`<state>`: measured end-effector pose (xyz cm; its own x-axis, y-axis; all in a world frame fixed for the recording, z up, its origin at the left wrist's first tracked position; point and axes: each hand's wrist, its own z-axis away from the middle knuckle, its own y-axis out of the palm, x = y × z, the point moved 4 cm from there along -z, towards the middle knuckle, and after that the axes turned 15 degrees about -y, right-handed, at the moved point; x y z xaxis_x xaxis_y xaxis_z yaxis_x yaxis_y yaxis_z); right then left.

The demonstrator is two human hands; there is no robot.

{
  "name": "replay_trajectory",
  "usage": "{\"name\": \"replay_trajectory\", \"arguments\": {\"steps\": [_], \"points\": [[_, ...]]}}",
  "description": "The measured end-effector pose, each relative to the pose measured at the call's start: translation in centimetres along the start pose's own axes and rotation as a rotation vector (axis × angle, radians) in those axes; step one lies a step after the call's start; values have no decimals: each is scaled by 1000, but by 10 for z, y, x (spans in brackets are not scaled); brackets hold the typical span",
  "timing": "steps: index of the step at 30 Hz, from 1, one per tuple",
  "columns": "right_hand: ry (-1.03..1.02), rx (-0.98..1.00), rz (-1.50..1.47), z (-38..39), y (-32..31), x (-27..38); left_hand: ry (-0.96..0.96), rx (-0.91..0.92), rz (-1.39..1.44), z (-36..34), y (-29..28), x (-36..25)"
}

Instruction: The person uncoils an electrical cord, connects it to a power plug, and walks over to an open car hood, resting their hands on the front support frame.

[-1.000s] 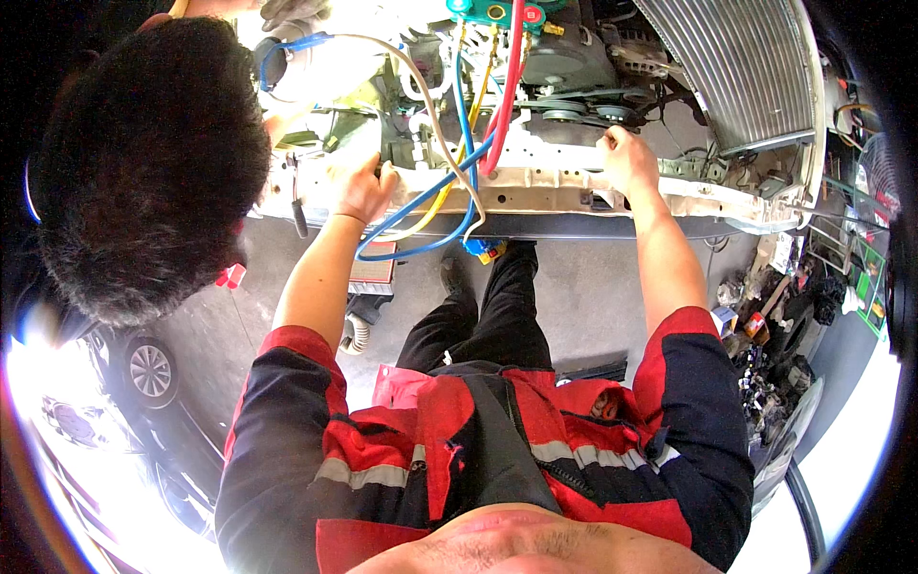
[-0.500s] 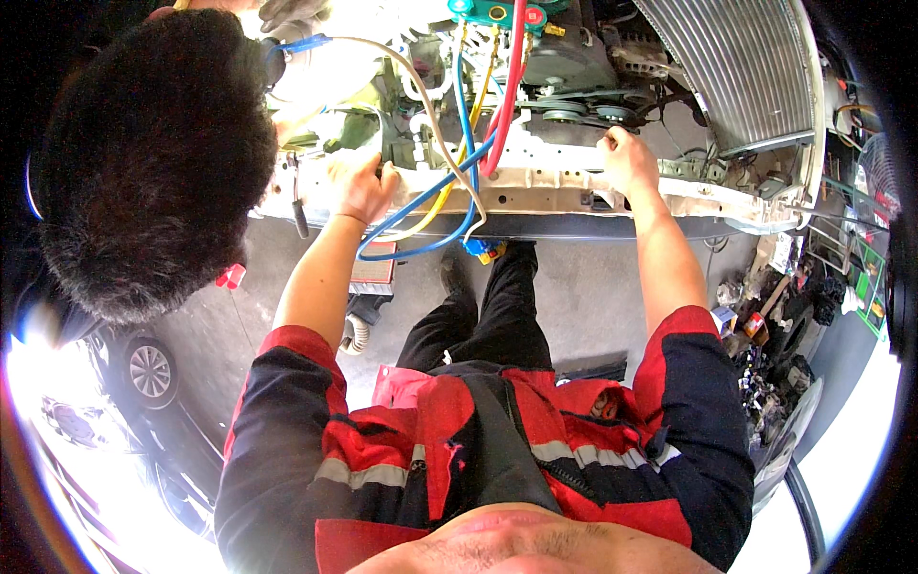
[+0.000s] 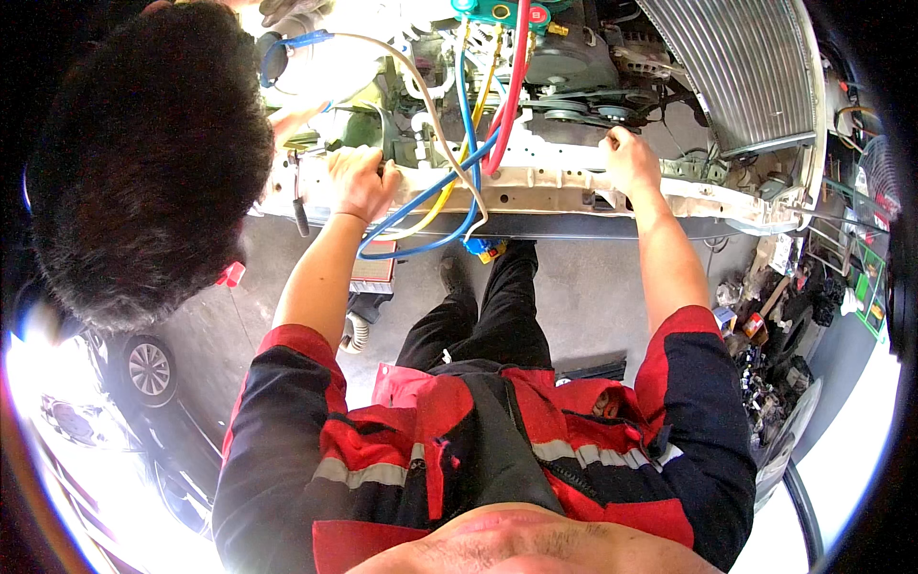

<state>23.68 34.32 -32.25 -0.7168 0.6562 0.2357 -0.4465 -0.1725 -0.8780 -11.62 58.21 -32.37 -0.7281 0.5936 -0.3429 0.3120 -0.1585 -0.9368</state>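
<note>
Both my arms reach forward to the pale front crossbeam (image 3: 545,196) of a car's open engine bay. My left hand (image 3: 361,182) is closed over the beam's left part, its thumb raised. My right hand (image 3: 631,163) lies further right, fingers curled over the far edge; the fingertips are partly hidden. Between the hands hang a blue hose (image 3: 411,206), a yellow hose (image 3: 445,196) and a red hose (image 3: 519,72). They run down from a teal manifold gauge block (image 3: 500,11) at the top edge. A whitish hose (image 3: 421,86) arches across beside them.
At left, a co-worker's dark-haired head (image 3: 143,163) leans close to the bay. A tool with a dark handle (image 3: 300,215) hangs at the beam. Pulleys and a belt (image 3: 574,110) lie behind it. A silver finned panel (image 3: 736,72) stands at right, near piled parts (image 3: 765,383).
The co-worker's head has shifted slightly left and down, and a bit more of the bay shows beside it. My hands stay in place on the beam.
</note>
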Motion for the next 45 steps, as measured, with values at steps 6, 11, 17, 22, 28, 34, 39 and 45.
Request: {"name": "replay_trajectory", "arguments": {"steps": [6,11,17,22,28,34,39,45], "points": [[-8,-6,0,0,-1,1,-4,-4,8,0,-1,0],[-6,-21,-17,0,-3,1,13,-2,21,0,-3,-1],[-24,-54,0,2,3,-3,-44,59,-32,5,8,6],[-41,-69,-29,0,-3,1,-39,32,0,5,9,8],[-58,-84,-33,2,2,-5,-60,67,-33,3,11,6],[-73,-117,-32,1,5,-8,-65,63,-16,4,11,8],[-44,-103,-46,1,2,-5,-78,74,-26,7,14,13],[-39,-70,-38,2,3,-7,-105,113,-11,6,12,8]]}}
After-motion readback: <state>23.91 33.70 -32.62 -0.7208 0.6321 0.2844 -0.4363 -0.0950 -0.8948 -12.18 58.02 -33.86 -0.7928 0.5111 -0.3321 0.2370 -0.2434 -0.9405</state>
